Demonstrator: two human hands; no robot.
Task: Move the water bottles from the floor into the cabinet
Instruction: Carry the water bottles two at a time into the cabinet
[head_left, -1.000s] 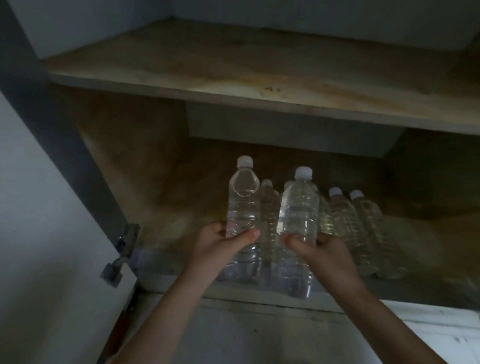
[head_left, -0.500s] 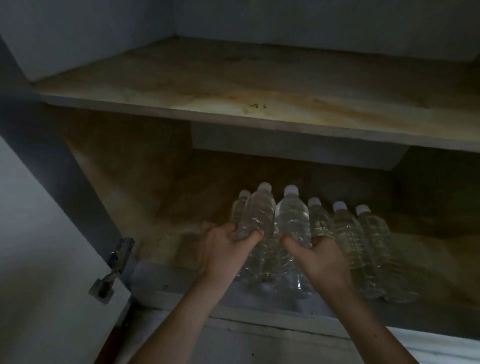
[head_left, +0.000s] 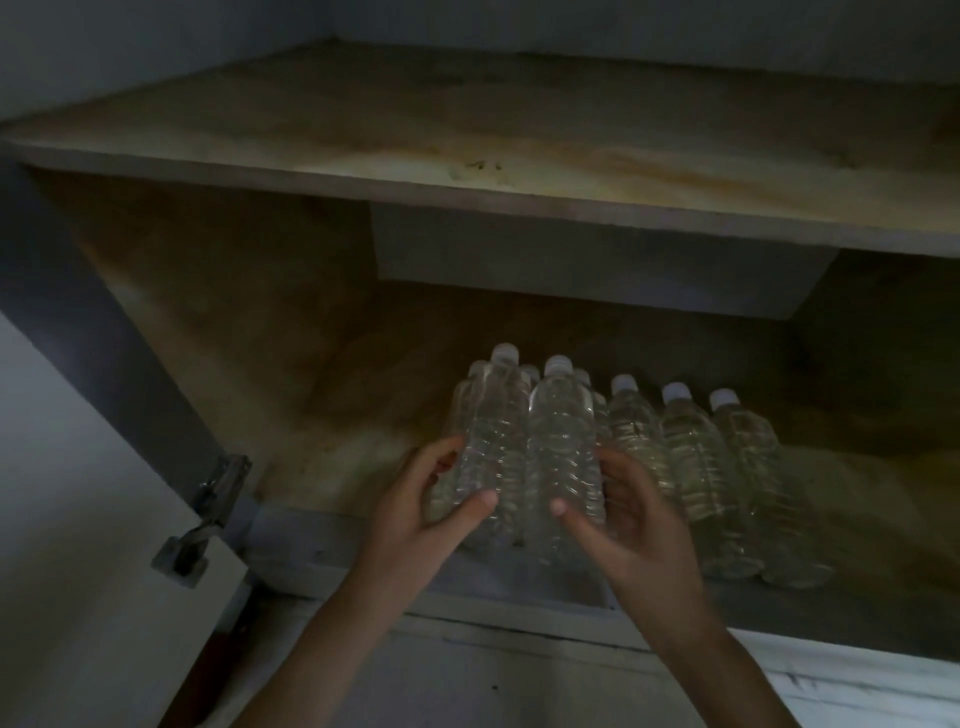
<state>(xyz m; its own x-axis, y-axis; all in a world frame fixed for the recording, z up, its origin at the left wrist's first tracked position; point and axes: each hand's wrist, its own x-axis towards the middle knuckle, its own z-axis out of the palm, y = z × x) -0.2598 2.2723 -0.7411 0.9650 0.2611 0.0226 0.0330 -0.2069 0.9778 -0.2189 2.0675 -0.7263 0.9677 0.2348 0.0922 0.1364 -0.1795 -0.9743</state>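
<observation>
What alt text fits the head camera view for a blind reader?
The left hand holds one clear water bottle and the right hand a second bottle at the front of a dim cabinet's lower shelf, more bottles beside them.

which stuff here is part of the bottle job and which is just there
Job: left hand, gripping the left bottle; right hand, gripping the right bottle; three bottles to their right; lower shelf.
Just there: upper shelf; door hinge.
</observation>
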